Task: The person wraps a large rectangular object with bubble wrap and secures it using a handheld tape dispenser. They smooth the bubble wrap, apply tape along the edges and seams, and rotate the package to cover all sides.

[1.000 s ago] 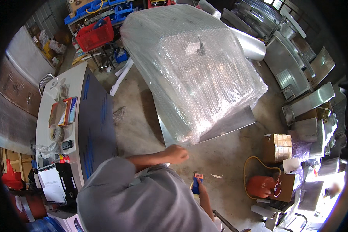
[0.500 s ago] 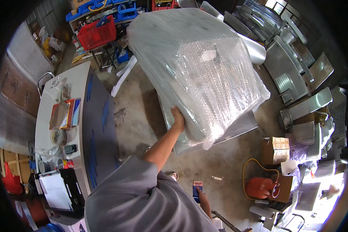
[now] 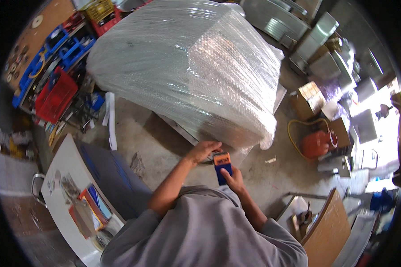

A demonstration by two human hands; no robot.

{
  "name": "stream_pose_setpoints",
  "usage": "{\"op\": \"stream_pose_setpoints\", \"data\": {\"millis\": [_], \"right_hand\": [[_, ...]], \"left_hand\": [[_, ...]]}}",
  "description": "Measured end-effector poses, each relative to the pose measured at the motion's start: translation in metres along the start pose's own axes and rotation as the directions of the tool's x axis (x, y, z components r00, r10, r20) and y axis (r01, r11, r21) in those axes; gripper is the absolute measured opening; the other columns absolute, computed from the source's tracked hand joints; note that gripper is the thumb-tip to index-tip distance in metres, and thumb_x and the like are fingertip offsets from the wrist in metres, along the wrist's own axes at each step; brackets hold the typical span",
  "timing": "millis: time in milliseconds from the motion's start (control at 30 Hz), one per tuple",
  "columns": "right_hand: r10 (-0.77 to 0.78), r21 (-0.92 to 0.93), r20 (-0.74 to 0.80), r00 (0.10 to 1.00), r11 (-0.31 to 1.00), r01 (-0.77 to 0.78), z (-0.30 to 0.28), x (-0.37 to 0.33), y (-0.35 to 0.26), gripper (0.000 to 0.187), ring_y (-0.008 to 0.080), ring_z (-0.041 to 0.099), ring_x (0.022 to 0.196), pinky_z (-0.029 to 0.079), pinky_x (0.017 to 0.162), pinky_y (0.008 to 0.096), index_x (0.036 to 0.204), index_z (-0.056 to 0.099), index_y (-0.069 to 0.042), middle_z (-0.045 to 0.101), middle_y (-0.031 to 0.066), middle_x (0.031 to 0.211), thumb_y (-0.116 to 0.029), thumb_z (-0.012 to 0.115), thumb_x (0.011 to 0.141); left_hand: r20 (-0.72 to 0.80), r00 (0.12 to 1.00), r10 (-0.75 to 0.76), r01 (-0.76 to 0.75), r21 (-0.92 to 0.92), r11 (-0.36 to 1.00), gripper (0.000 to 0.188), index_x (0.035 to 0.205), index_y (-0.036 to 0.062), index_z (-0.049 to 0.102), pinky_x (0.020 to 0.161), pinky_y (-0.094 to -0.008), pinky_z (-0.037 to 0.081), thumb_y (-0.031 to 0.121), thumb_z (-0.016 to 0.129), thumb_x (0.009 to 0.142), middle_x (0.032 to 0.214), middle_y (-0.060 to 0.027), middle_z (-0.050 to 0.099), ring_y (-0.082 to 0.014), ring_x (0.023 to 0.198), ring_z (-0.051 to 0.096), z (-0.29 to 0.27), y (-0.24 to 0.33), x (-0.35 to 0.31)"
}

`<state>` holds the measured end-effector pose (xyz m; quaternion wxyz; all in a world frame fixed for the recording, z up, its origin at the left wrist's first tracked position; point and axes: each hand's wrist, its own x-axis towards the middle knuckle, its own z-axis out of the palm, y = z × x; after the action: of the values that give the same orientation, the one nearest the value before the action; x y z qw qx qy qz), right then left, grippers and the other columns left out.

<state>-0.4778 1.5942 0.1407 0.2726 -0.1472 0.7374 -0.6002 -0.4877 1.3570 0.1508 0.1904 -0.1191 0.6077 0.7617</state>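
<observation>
We record, at far left, a red crate [image 3: 58, 95] and, below it, a white table [image 3: 60, 173], its near edge slanting down toward the lower margin. Next, white strips [image 3: 112, 124], lying just above the table's corner. Then bare floor [image 3: 136, 131], an open lane between the table and the bundle [image 3: 178, 66]. The bundle, clear-wrapped and bulky, fills the upper middle on a metal base [image 3: 180, 131], whose thin rim shows along the lower left; its lowest corner points down, right of centre. Our left hand [image 3: 203, 152]: forearm angled up and rightward, back of the hand uppermost, fingers bent over toward the right, near the bundle's lower edge and just beside the tool's head. Whether the fingers pinch or touch anything, we cannot tell. The tool [image 3: 222, 168], blue with an orange head, stands below that edge, head away from us. Our right hand [image 3: 234, 179]: forearm reaching up and leftward, thumb laid along the tool's near face, grip closed around its blue body. Right of this, open floor bearing one pale scrap [image 3: 271, 160], bounded by a yellow hose [image 3: 291, 138], a carton [image 3: 298, 107], a red cylinder [image 3: 315, 143] and, lower down, a wooden board [image 3: 329, 227].
</observation>
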Motion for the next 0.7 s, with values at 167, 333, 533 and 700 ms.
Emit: {"op": "stream_pose_setpoints", "data": {"millis": [167, 333, 533, 700], "right_hand": [[-0.046, -0.021, -0.090, 0.995, 0.999, 0.045, 0.070, 0.016, -0.008, 0.052, 0.0160, 0.064, 0.091, 0.052, 0.084, 0.0330, 0.126, 0.061, 0.001, 0.071, 0.0112, 0.101, -0.038, 0.072, 0.093], [-0.053, -0.014, -0.230, 0.972, 0.999, 0.051, 0.101, 0.018, -0.012, 0.052, 0.0174, 0.065, 0.090, 0.052, 0.084, 0.0330, 0.125, 0.062, 0.002, 0.072, 0.0121, 0.100, -0.038, 0.072, 0.093], [0.143, 0.096, -0.349, 0.926, 0.988, -0.117, 0.110, 0.042, 0.003, 0.063, 0.0175, 0.065, 0.081, 0.052, 0.077, 0.0347, 0.114, 0.066, 0.004, 0.071, 0.0126, 0.090, -0.056, 0.061, 0.097], [0.158, 0.129, -0.464, 0.871, 0.986, -0.110, 0.118, 0.072, 0.007, 0.065, 0.0179, 0.064, 0.076, 0.052, 0.074, 0.0354, 0.105, 0.067, 0.006, 0.069, 0.0116, 0.082, -0.058, 0.062, 0.095]], "left_hand": [[0.148, 0.989, 0.022, -0.073, 0.352, 0.933, 0.032, 0.112, 0.0006, 0.075, 0.089, -0.0307, 0.052, 0.027, 0.072, 0.095, 0.106, -0.0093, 0.075, -0.0166, 0.097, 0.068, -0.049, 0.056, -0.024], [0.179, 0.969, 0.171, -0.247, 0.675, 0.695, 0.024, 0.103, -0.0014, 0.076, 0.081, -0.0371, 0.055, 0.020, 0.069, 0.094, 0.096, -0.0131, 0.077, -0.0260, 0.088, 0.071, -0.053, 0.077, -0.020], [0.779, 0.384, 0.495, -0.652, 0.609, -0.452, 0.018, 0.093, 0.0073, 0.073, 0.083, -0.0391, 0.053, 0.022, 0.066, 0.084, 0.083, -0.0045, 0.071, -0.0255, 0.095, 0.068, -0.059, 0.076, 0.018], [0.884, 0.070, 0.462, -0.346, 0.456, -0.820, 0.023, 0.100, 0.0192, 0.070, 0.113, -0.0390, 0.033, 0.027, 0.071, 0.078, 0.123, 0.0022, 0.057, -0.0154, 0.125, 0.048, -0.079, 0.076, 0.049]]}}
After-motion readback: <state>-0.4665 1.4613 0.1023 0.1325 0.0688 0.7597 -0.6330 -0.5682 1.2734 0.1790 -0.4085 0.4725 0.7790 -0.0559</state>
